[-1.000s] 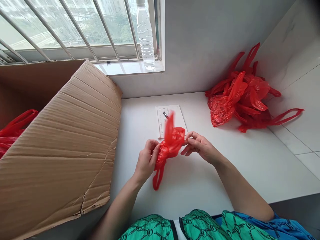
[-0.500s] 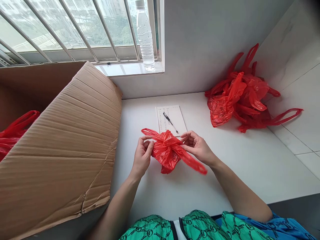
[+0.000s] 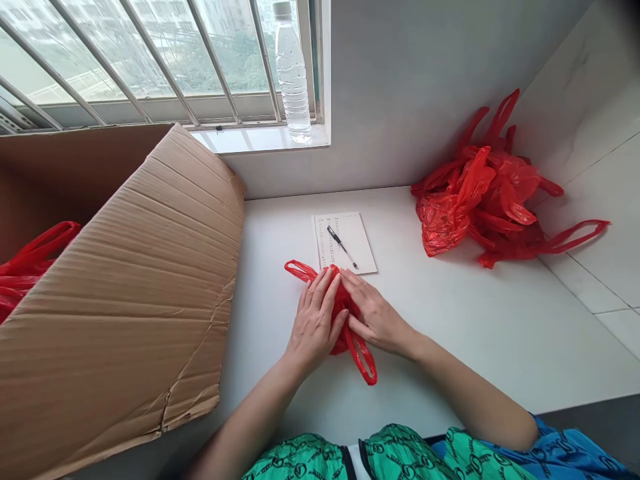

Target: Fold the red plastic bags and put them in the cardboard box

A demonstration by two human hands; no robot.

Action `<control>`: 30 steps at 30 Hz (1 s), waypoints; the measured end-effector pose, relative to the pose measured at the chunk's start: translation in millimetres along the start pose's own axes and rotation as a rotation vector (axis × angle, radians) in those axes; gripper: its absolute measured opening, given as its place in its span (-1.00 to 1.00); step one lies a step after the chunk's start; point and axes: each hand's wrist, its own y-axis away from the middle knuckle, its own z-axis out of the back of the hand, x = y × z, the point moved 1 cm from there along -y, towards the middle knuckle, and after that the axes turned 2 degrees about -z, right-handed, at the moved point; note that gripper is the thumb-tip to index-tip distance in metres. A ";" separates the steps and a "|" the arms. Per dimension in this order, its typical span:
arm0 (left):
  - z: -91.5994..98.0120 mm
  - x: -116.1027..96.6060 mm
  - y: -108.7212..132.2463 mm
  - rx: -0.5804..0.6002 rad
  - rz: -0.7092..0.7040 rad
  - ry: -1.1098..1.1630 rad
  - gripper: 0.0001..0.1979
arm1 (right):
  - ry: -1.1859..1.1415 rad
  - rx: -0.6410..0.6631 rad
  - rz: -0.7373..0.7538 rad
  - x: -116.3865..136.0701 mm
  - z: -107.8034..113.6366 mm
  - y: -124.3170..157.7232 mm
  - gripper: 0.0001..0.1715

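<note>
On a red bag [image 3: 346, 301] — left hand [image 3: 314, 327] and right hand [image 3: 376, 315], both laid nearly flat.

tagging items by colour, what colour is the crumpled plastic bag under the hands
The crumpled plastic bag is bright red; the head view shows it best.

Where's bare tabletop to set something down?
Biggest patch: white tabletop bordered by right forearm, red bag pile and tiled wall. Smaller: between notebook and pile; between cardboard box and notebook.

Crowded: centre, where left hand and right hand cover a red bag; far right corner, under the pile.
</note>
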 end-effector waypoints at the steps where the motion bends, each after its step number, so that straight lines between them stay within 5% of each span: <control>1: -5.7 1.6 1.9 0.056 0.022 -0.035 -0.40 | 0.076 0.042 0.006 -0.6 -8.7 0.1 -0.15; 8: -25.2 15.9 12.2 0.188 0.137 -0.125 -0.40 | 0.358 0.120 -0.022 -2.8 -32.2 2.2 -0.14; 21: -25.9 20.2 12.7 0.223 0.160 -0.055 -0.39 | 0.263 0.153 -0.042 -8.6 -34.7 0.2 -0.18; 24: -9.8 20.5 7.9 0.093 0.193 0.081 -0.50 | 0.044 0.154 -0.050 -13.0 -15.7 -1.1 -0.28; 27: 15.3 17.0 2.3 -0.196 0.299 0.122 -0.65 | -0.154 -0.034 -0.142 -17.6 11.8 0.5 -0.40; 30: 31.3 10.0 -3.5 -0.146 0.447 0.037 -0.69 | -0.176 -0.133 -0.247 -22.3 28.5 4.4 -0.54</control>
